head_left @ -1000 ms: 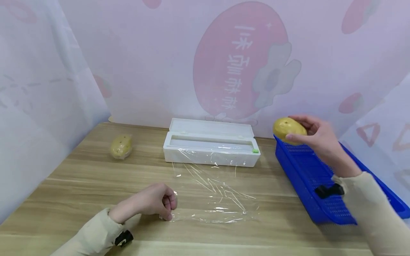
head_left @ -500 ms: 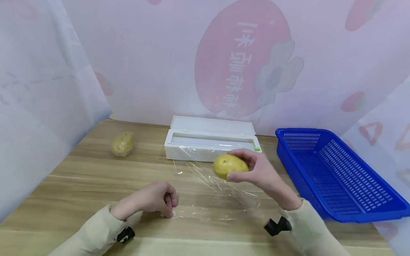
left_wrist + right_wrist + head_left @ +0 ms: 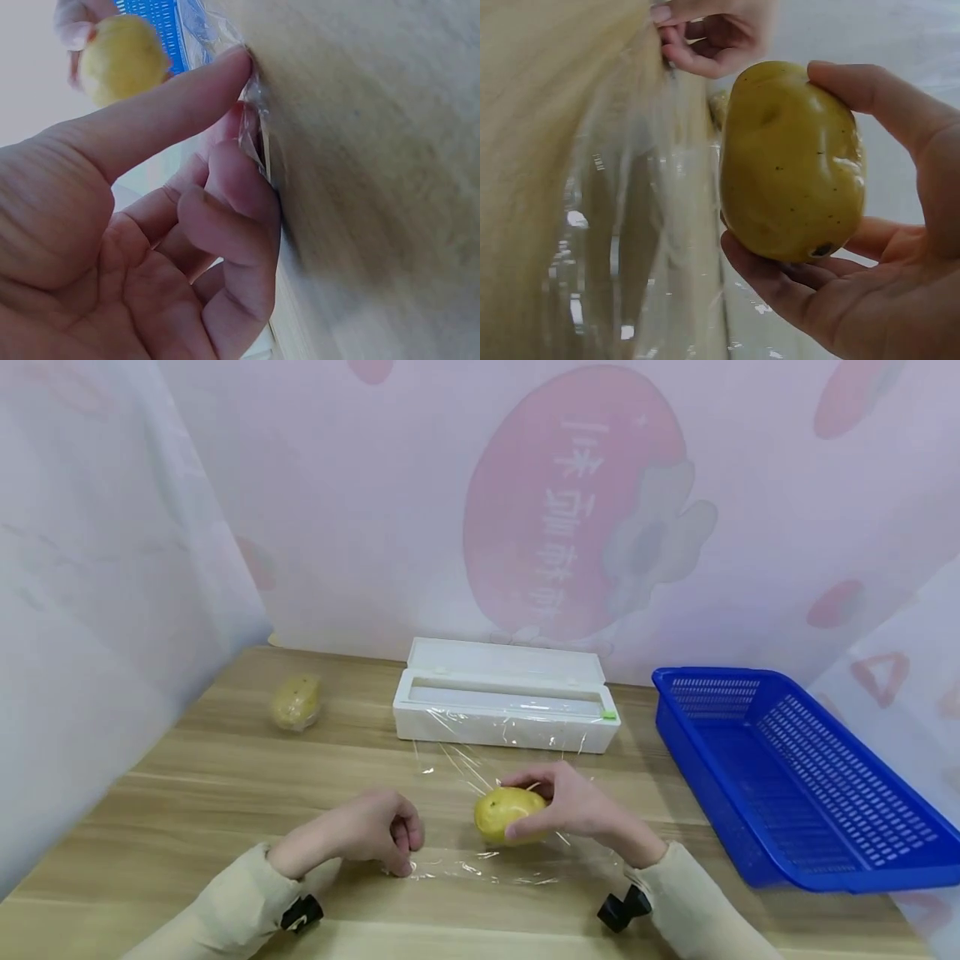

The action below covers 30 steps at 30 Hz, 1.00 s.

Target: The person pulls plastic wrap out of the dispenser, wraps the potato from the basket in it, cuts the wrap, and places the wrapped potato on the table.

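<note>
A yellow potato [image 3: 791, 165] with small dark specks is gripped between the thumb and fingers of my right hand [image 3: 573, 810], close over the sheet of cling film [image 3: 495, 864]. The clear, wrinkled film runs from the white cling film box [image 3: 510, 731] toward the front of the table. My left hand [image 3: 375, 831] pinches the film's front left corner at the tabletop; in the left wrist view the thumb [image 3: 225, 75] and forefinger meet on its edge. The box's lid stands open at the back.
A second potato [image 3: 296, 702], wrapped in film, lies at the table's back left. On the right stands a blue plastic basket [image 3: 738, 802] with slotted walls. A printed curtain [image 3: 360, 543] hangs behind the wooden table [image 3: 187, 827].
My right hand has carried the potato left from above the blue basket and lowered it over the cling film. The left hand stays at the film's corner.
</note>
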Available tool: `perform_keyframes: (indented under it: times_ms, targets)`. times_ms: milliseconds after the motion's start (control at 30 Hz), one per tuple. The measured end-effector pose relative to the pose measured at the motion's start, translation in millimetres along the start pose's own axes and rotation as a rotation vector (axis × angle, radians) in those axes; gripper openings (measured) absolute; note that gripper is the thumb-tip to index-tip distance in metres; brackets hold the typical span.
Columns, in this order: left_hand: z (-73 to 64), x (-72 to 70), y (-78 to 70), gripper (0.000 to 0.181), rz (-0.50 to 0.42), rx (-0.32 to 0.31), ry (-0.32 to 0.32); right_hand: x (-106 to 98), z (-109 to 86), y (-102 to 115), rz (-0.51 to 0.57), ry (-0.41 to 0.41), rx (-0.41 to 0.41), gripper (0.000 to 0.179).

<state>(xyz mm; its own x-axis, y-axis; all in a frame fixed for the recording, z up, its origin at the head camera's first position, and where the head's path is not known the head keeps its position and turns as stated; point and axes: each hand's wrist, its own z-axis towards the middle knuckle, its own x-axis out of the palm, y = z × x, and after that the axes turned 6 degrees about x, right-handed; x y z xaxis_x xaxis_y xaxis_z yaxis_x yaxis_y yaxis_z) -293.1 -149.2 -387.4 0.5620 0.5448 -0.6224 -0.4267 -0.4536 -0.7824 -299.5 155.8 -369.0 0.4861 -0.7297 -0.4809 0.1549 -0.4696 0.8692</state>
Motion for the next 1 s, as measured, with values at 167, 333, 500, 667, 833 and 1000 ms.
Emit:
perform_keyframes:
  times_ms: [167, 333, 500, 667, 833, 1000]
  targets:
    - [1.8, 1.6, -0.5, 0.025, 0.008, 0.002, -0.004, 4, 0.9, -3, 0.004, 0.025, 0.005, 0.059]
    - [2.0, 0.2, -1.5, 0.026, 0.022, -0.001, -0.004, 8, 1.9, -4, 0.009, 0.023, 0.007, 0.059]
    - [1.7, 0.4, -1.8, 0.026, 0.032, -0.004, -0.002, 13, 2.1, -7, -0.041, 0.021, 0.030, 0.061]
    - [1.2, 2.0, -1.7, 0.025, 0.045, -0.004, 0.002, 15, 1.9, -10, -0.130, 0.033, 0.005, 0.063]
    - [0.3, 2.7, -2.1, 0.025, 0.046, -0.007, 0.005, 18, 2.1, -12, -0.157, 0.049, -0.025, 0.065]
    - [0.2, 1.4, -2.9, 0.024, 0.043, -0.012, 0.007, 19, 2.9, -13, -0.159, 0.047, -0.023, 0.067]
